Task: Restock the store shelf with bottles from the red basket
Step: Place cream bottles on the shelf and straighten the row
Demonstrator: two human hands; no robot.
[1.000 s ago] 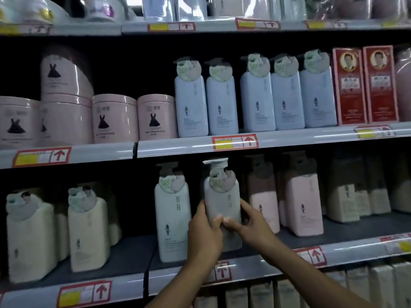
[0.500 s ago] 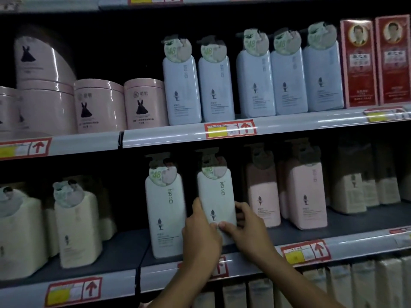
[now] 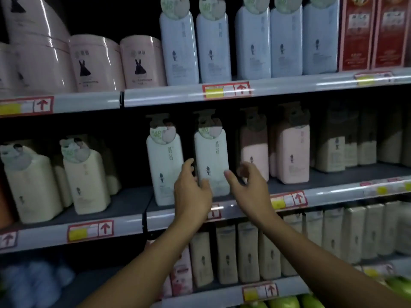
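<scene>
A white pump bottle (image 3: 212, 156) stands upright on the middle shelf (image 3: 333, 192), next to a matching white bottle (image 3: 164, 165) on its left. My left hand (image 3: 191, 192) rests against the bottle's lower left side, fingers loosely spread. My right hand (image 3: 246, 185) hovers just right of the bottle with fingers apart, not touching it. The red basket is out of view.
Pink bottles (image 3: 291, 152) stand right of the white pair, cream bottles (image 3: 84, 178) to the left. Pale blue bottles (image 3: 213, 45), pink tubs (image 3: 95, 63) and red boxes (image 3: 355, 34) fill the upper shelf. Beige bottles (image 3: 246, 254) line the lower shelf. Green items (image 3: 398, 287) lie bottom right.
The bottle has been set down on the shelf. My right hand has let go and drawn away to the right; my left hand has loosened. The view has tilted downward.
</scene>
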